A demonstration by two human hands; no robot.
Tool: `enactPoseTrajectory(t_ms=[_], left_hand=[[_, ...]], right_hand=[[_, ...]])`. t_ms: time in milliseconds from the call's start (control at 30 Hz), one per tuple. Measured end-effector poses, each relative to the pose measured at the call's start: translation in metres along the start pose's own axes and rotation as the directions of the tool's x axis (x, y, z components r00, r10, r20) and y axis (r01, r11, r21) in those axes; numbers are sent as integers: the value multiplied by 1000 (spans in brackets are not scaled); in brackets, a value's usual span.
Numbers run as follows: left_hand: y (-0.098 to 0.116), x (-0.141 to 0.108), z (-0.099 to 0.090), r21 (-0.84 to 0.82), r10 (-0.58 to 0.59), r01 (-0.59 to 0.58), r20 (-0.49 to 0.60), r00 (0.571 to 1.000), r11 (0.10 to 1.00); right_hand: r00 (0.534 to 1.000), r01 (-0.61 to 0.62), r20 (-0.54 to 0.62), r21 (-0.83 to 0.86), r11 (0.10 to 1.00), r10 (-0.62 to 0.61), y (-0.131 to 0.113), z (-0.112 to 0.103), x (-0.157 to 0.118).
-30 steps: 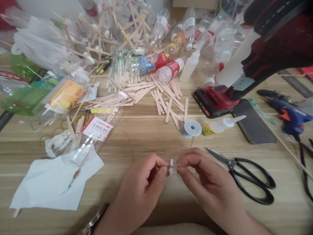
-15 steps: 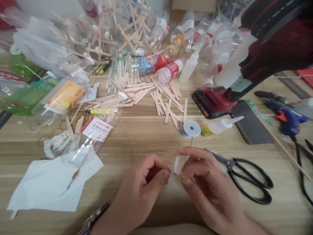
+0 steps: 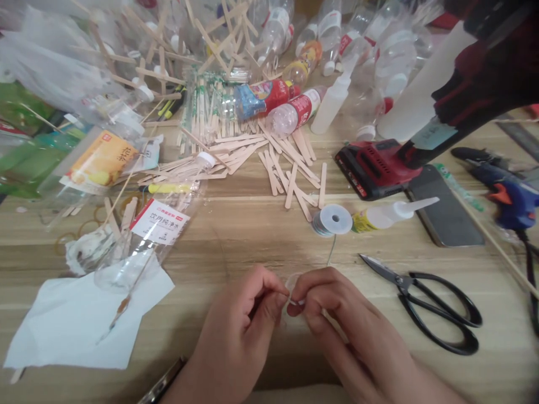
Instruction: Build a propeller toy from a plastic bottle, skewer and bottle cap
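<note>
My left hand [image 3: 252, 320] is closed in a pinch, its fingertips meeting those of my right hand [image 3: 345, 314] low in the middle of the view. A small clear plastic piece with a whitish edge [image 3: 293, 282] shows between them, gripped by my right fingers. What the left fingertips pinch is too small to make out. From the thread spool [image 3: 336, 219] beyond my hands, a thin greenish thread [image 3: 331, 251] runs down behind my right hand. Black-handled scissors [image 3: 404, 283] lie to the right of that hand, blades partly closed.
Left, a labelled clear bottle [image 3: 160, 224] and a thin paintbrush [image 3: 124, 303] rest on white paper [image 3: 76, 331]. Wooden sticks [image 3: 290, 179] are strewn ahead. To the right are a glue bottle [image 3: 381, 216], a phone [image 3: 448, 213], a red power tool [image 3: 379, 165] and a blue glue gun [image 3: 511, 202].
My right hand has closed in on the left one, and its raised index finger has come down onto the small clear piece. The view has shifted slightly.
</note>
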State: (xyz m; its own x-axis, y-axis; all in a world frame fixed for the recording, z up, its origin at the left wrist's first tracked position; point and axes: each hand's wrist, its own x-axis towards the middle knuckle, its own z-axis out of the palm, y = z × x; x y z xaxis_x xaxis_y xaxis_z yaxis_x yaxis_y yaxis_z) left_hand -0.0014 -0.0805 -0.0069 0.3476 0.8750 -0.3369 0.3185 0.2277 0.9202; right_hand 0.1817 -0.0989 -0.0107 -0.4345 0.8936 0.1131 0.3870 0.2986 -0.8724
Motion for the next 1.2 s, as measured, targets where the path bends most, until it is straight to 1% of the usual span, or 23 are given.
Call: enactPoseTrajectory(t_ms=[100, 200, 267, 300, 367, 433, 500, 533, 567, 600, 633, 700, 767, 833, 900, 967, 1033, 1100, 1133, 1200], left_hand=[[1, -1, 3, 71, 34, -31, -42, 999, 997], [2, -1, 5, 137, 71, -58, -87, 994, 989], [2, 1, 4, 154, 60, -44, -100, 993, 987], [3, 2, 3, 139, 31, -18, -88, 996, 990], [4, 5, 0, 31, -71, 72, -17, 997, 997], [5, 7, -2, -173, -192, 208, 108, 976, 963], [5, 9, -3, -381, -259, 331, 230, 938, 863], [4, 10, -2, -460, -271, 370, 267, 925, 807], [4, 10, -1, -514, -276, 390, 285, 918, 764], [3, 10, 0, -547, -276, 392, 285, 918, 740], [3, 10, 1, -564, -272, 383, 273, 923, 732], [1, 10, 3, -554, -260, 344, 226, 939, 758], [0, 9, 4, -497, -236, 287, 164, 958, 819], [0, 8, 5, -392, -201, 222, 94, 975, 893], [0, 6, 6, -246, -137, 136, 13, 990, 960], [-1, 3, 8, -63, -32, 28, -61, 998, 998], [-4, 1, 10, 162, 125, -106, -117, 985, 981], [-7, -1, 12, 369, 297, -229, -139, 945, 901], [-9, -1, 13, 443, 369, -276, -138, 919, 853], [-11, -2, 14, 539, 454, -326, -121, 883, 776]], right_hand=[[1000, -3, -4, -13, 1000, 3, -2, 1, -1], [998, 9, -57, -26, 1000, -10, -2, 3, -1], [993, 10, -116, -52, 999, -16, 0, 4, 0], [989, 11, -147, -71, 997, -21, 1, 4, 1], [980, 6, -195, -115, 993, -28, 3, 4, 3], [977, 5, -212, -153, 988, -38, 5, 4, 3], [978, 16, -202, -164, 986, -49, 5, 5, 4], [980, 26, -189, -159, 987, -56, 5, 6, 4], [983, 34, -172, -145, 989, -59, 5, 7, 4], [986, 31, -160, -123, 992, -51, 4, 8, 4], [988, 20, -152, -94, 995, -35, 4, 8, 4], [988, -22, -154, -14, 1000, 20, 2, 9, 4], [981, -86, -167, 97, 991, 102, 1, 10, 5], [967, -153, -162, 242, 958, 196, -1, 10, 7], [944, -230, -124, 417, 879, 306, -2, 11, 9], [911, -316, -47, 558, 767, 409, -2, 12, 11], [875, -391, 24, 626, 675, 484, -1, 12, 12], [842, -437, 60, 659, 613, 536, 1, 13, 11], [830, -444, 67, 680, 583, 554, 2, 14, 11], [807, -446, 78, 732, 516, 586, 3, 14, 9]])
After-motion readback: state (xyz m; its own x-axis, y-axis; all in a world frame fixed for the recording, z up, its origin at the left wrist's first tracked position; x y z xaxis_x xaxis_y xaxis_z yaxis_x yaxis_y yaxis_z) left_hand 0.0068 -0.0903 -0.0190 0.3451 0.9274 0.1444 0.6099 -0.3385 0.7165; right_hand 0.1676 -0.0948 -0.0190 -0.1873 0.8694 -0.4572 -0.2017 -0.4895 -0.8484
